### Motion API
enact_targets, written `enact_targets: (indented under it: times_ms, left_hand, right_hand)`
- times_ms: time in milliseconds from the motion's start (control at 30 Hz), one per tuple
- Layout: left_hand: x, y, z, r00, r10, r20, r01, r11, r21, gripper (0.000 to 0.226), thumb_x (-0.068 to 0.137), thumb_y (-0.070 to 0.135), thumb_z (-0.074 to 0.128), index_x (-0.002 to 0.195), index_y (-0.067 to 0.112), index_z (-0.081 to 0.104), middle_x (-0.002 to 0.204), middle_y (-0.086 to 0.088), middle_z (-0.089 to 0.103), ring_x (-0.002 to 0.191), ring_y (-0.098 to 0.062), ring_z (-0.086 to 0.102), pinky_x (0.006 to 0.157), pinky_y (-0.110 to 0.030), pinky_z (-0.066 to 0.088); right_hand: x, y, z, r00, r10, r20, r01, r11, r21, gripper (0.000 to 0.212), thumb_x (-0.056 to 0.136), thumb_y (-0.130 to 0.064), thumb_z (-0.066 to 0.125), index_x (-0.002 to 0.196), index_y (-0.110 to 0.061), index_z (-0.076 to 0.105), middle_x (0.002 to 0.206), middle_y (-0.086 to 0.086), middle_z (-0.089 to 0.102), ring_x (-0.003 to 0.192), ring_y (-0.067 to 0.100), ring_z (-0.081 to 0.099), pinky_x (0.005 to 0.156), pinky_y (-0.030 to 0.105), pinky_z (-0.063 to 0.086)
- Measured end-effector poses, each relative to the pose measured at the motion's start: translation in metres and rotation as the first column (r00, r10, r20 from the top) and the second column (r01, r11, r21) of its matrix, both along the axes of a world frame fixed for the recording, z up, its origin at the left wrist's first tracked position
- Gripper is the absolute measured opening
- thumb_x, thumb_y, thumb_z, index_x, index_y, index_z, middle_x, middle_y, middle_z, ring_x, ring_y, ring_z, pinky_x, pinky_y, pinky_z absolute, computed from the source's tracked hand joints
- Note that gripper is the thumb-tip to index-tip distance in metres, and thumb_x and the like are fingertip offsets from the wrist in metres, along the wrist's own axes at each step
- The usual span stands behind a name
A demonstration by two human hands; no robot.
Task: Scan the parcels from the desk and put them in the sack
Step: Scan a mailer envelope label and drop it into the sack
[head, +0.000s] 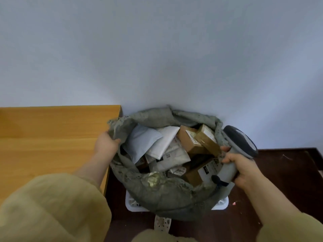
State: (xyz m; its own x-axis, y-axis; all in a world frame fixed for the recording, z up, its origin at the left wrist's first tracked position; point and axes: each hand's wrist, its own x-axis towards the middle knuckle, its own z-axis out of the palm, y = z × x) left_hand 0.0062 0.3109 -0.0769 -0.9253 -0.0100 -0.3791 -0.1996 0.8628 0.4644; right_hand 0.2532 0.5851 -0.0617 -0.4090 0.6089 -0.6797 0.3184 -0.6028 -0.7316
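Many parcels (167,151) fill the grey-green sack (162,193) almost to its rim: pale padded mailers (141,142) lie toward ten o'clock of the mouth, and brown cardboard boxes (189,140) with white labels are stacked toward two o'clock and four o'clock. The sack's rim is rumpled and folded outward all round, and the mouth stands wide open. The left hand (106,142) grips the rim at nine o'clock, its fingers curled over the cloth edge. The right hand (243,166), at three o'clock of the mouth, is wrapped round the handle of a grey barcode scanner (241,142); the scanner's dark head points up toward one o'clock, just outside the rim, and whether a fingertip also catches the cloth I cannot tell. The sack sits in a white plastic basket (220,205), whose corners show under it at five and seven o'clock. The wooden desk (52,137) stands at nine o'clock, its end edge touching or just beside the sack's cloth. The pale wall (157,49) closes off twelve o'clock right behind the rim. Dark floor (288,180) lies open at three o'clock and at six o'clock, between the yellow sleeves (52,206).
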Motion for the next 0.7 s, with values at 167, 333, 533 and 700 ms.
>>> enact_targets:
  times_ms: [167,333,533,700]
  left_hand:
    - [0.034,0.001,0.006,0.983,-0.152,-0.100,0.141,0.984,-0.108,0.044,0.093,0.021,0.054,0.134,0.013,0.042,0.125,-0.019,0.052,0.105,-0.038,0.051,0.071,-0.039,0.039]
    - [0.091,0.007,0.019,0.962,-0.253,-0.106,0.237,0.961,-0.145,0.064,0.093,0.018,0.053,0.151,0.021,0.024,0.142,-0.019,0.033,0.122,-0.036,0.042,0.086,-0.041,0.043]
    - [0.147,-0.009,0.041,0.901,-0.416,-0.121,0.382,0.894,-0.235,0.065,0.090,0.015,0.053,0.148,0.025,0.028,0.139,-0.017,0.035,0.124,-0.035,0.039,0.096,-0.042,0.044]
    - [0.178,-0.032,0.057,0.870,-0.479,-0.114,0.427,0.849,-0.311,0.068,0.089,0.017,0.053,0.149,0.029,0.024,0.146,-0.013,0.031,0.131,-0.034,0.031,0.101,-0.041,0.036]
  right_hand:
    - [0.025,-0.002,0.003,0.999,-0.050,-0.009,0.050,0.999,-0.018,0.037,0.068,0.013,0.052,0.080,-0.018,0.068,0.093,0.004,0.062,0.086,0.023,0.053,0.075,0.038,0.048]
    - [0.051,-0.009,0.008,0.995,-0.082,-0.061,0.081,0.997,-0.016,0.038,0.071,0.016,0.050,0.081,-0.018,0.064,0.088,0.006,0.058,0.080,0.022,0.053,0.064,0.036,0.046]
    - [0.075,-0.039,0.017,0.993,-0.112,-0.027,0.113,0.994,0.010,0.029,0.072,0.015,0.053,0.080,-0.012,0.057,0.097,0.011,0.058,0.089,0.026,0.054,0.077,0.041,0.048]
    - [0.087,-0.095,0.026,0.993,0.087,-0.076,-0.096,0.986,-0.137,0.025,0.082,0.010,0.052,0.093,-0.012,0.059,0.082,0.013,0.065,0.063,0.022,0.064,0.061,0.036,0.052]
